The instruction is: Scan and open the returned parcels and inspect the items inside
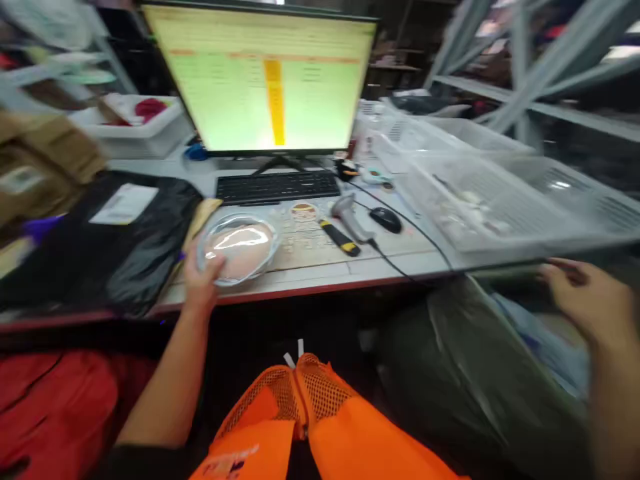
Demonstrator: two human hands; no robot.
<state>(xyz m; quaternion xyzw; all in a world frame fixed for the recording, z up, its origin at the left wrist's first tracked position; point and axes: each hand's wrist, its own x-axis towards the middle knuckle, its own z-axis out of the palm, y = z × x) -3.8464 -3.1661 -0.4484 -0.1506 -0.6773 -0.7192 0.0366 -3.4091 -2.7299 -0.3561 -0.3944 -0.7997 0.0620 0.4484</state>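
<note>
My left hand (pixel 203 280) grips the near edge of a round clear plastic packet with something pale pink inside (pixel 239 248), resting on the desk in front of the keyboard (pixel 277 187). My right hand (pixel 587 300) hovers at the right above a large dark green plastic bag (pixel 465 373), its fingers loosely curled and blurred; nothing shows in them. An orange mesh vest (pixel 310 427) hangs at the bottom centre.
A lit monitor (pixel 265 80) stands behind the keyboard. A barcode scanner (pixel 350 220), a yellow-black tool (pixel 340 238) and a mouse (pixel 386 219) lie on the desk. Black plastic bags (pixel 100 247) lie left. Clear bins (pixel 480 200) sit right. Metal shelving stands behind.
</note>
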